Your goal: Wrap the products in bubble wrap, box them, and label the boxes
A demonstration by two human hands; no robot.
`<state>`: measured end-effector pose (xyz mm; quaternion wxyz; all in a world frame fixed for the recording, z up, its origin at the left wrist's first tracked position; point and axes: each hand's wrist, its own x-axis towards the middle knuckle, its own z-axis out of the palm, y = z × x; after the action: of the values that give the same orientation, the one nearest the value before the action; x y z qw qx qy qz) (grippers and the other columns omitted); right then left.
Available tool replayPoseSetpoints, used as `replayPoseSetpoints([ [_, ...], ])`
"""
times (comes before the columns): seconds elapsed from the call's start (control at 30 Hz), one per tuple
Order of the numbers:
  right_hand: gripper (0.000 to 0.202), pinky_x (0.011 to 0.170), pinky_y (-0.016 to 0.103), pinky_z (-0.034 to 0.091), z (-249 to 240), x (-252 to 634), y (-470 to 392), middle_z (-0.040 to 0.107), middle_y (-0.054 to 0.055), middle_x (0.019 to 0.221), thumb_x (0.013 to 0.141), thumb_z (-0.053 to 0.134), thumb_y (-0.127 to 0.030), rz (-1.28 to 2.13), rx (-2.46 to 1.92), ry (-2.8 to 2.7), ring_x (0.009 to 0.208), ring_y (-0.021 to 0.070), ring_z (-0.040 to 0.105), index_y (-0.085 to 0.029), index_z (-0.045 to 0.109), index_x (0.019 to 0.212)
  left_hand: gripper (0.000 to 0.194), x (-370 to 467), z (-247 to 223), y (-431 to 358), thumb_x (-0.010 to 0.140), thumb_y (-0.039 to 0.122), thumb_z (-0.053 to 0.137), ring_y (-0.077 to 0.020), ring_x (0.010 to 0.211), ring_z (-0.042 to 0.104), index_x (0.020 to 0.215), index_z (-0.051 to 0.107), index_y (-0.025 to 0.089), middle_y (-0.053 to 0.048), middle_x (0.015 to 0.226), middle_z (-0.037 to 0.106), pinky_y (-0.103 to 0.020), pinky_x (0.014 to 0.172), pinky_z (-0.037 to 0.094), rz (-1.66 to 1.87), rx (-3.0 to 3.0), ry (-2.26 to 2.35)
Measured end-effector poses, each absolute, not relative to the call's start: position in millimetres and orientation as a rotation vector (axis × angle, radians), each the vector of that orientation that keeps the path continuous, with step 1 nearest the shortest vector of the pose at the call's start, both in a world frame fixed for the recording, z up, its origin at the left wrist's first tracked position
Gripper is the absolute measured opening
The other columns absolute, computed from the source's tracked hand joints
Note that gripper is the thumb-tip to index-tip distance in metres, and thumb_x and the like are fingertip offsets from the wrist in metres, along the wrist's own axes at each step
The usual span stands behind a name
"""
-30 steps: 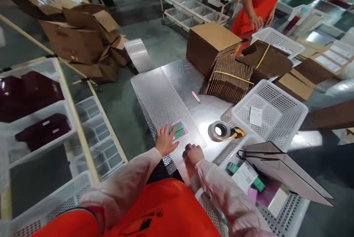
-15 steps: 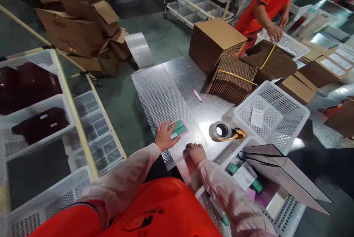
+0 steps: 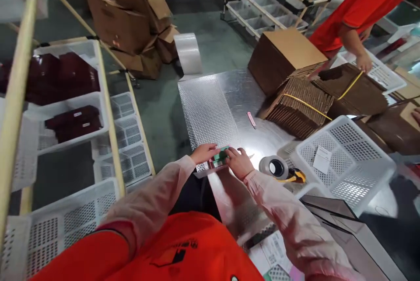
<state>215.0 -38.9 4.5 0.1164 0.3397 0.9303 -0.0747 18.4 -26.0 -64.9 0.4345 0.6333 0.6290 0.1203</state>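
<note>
A pair of small green boxes [image 3: 220,154] with pink at the edge lies on the near end of a sheet of bubble wrap [image 3: 210,108]. My left hand [image 3: 204,154] presses on them from the left, fingers pointing right. From the other side my right hand [image 3: 240,163] curls its fingers over their right end, partly hiding them. The near edge of the wrap shows at the boxes' lower side; whether it is folded over them is hard to see. Right of my right hand lie a roll of tape [image 3: 274,167] and a yellow-handled tool [image 3: 297,176].
A pink cutter [image 3: 251,119] lies on the metal table [image 3: 234,91]. The bubble wrap roll [image 3: 188,53] is at the far edge. Bundled cardboard [image 3: 297,104] and a white basket [image 3: 344,158] stand right; racks with baskets [image 3: 78,211] stand left. A co-worker's hand [image 3: 363,61] grips a yellow strap.
The green boxes now sit at the wrap's near end. My right hand has moved from the table edge onto them, and my left hand has shifted to their left side. The view has swung left.
</note>
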Motion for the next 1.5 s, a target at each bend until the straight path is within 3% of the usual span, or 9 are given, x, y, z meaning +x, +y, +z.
replayPoseSetpoints([
  [0.23, 0.029, 0.101, 0.039, 0.042, -3, 192, 13, 0.059, 0.012, 0.136, 0.092, 0.047, -0.012, -0.454, 0.856, 2.596, 0.127, 0.0250, 0.051, -0.016, 0.069, 0.110, 0.037, 11, -54, -11, 0.093, 0.039, 0.043, -0.0196, 0.112, 0.064, 0.114, 0.070, 0.024, -0.001, 0.117, 0.072, -0.029, 0.098, 0.047, 0.259, 1.597, 1.508],
  [0.53, 0.018, 0.083, 0.026, 0.045, -20, 183, 45, 0.074, 0.009, 0.097, 0.079, 0.059, -0.008, -0.647, 0.766, 2.564, 0.096, 0.0202, 0.065, -0.015, 0.075, 0.084, 0.085, 65, -27, -81, 0.082, 0.048, 0.062, -0.0382, 0.144, 0.027, 0.145, 0.035, -0.002, -0.028, 0.152, 0.034, -0.052, 0.120, 0.013, 0.129, 2.252, 1.810],
  [0.63, 0.012, 0.080, 0.024, 0.045, -25, 181, 57, 0.075, 0.005, 0.091, 0.077, 0.064, -0.011, -0.706, 0.768, 2.554, 0.092, 0.0180, 0.066, -0.017, 0.074, 0.078, 0.103, 82, -50, -85, 0.069, 0.050, 0.075, -0.0452, 0.141, 0.028, 0.145, 0.032, -0.005, -0.033, 0.150, 0.033, -0.057, 0.117, 0.015, -0.097, 2.251, 1.881],
  [0.7, 0.011, 0.079, 0.024, 0.046, -23, 183, 61, 0.075, 0.003, 0.091, 0.076, 0.066, -0.013, -0.722, 0.807, 2.549, 0.089, 0.0173, 0.067, -0.018, 0.074, 0.083, 0.088, 85, -64, -80, 0.075, 0.039, 0.069, -0.0427, 0.135, 0.039, 0.145, 0.033, -0.002, -0.031, 0.144, 0.043, -0.057, 0.115, 0.020, -0.116, 2.242, 1.942],
  [0.83, 0.034, 0.096, 0.034, 0.045, -9, 194, 44, 0.072, 0.010, 0.113, 0.083, 0.056, -0.012, -0.614, 0.976, 2.659, 0.107, 0.0216, 0.064, -0.015, 0.068, 0.115, 0.065, 78, -71, -69, 0.078, 0.015, 0.055, -0.0340, 0.116, 0.054, 0.140, 0.039, 0.000, -0.024, 0.126, 0.057, -0.051, 0.109, 0.031, 0.025, 2.249, 1.965],
  [1.03, 0.054, 0.116, 0.058, 0.025, -32, 208, -10, 0.049, 0.018, 0.146, 0.087, 0.051, -0.019, -0.141, 0.912, 2.874, 0.139, 0.0331, 0.039, -0.006, 0.048, 0.140, 0.090, 63, -54, -50, 0.055, 0.022, 0.074, -0.0330, 0.114, 0.050, 0.135, 0.040, 0.003, -0.021, 0.124, 0.054, -0.047, 0.111, 0.030, 0.038, 2.110, 1.841],
  [1.2, 0.048, 0.116, 0.051, 0.028, -51, 190, 14, 0.052, 0.019, 0.143, 0.091, 0.046, -0.017, -0.104, 0.926, 2.831, 0.134, 0.0292, 0.046, -0.005, 0.049, 0.138, 0.104, 39, -38, -4, 0.049, 0.034, 0.081, -0.0360, 0.125, 0.045, 0.139, 0.035, 0.011, -0.021, 0.135, 0.048, -0.052, 0.108, 0.033, -0.164, 1.936, 1.637],
  [1.37, 0.061, 0.119, 0.050, 0.020, -23, 160, 65, 0.060, 0.020, 0.131, 0.074, 0.068, -0.025, -0.346, 0.826, 2.641, 0.122, 0.0285, 0.057, -0.008, 0.052, 0.131, 0.119, 21, -12, 21, 0.046, 0.054, 0.085, -0.0450, 0.137, 0.029, 0.143, 0.032, 0.008, -0.027, 0.146, 0.037, -0.064, 0.109, 0.023, -0.231, 1.983, 1.653],
  [1.5, 0.057, 0.116, 0.052, 0.024, -13, 136, 107, 0.069, 0.014, 0.115, 0.067, 0.077, -0.029, -0.473, 0.734, 2.394, 0.110, 0.0267, 0.064, -0.013, 0.060, 0.119, 0.113, 22, -9, 17, 0.047, 0.054, 0.087, -0.0403, 0.124, 0.046, 0.138, 0.042, 0.004, -0.027, 0.132, 0.053, -0.053, 0.111, 0.025, -0.137, 2.127, 1.716],
])
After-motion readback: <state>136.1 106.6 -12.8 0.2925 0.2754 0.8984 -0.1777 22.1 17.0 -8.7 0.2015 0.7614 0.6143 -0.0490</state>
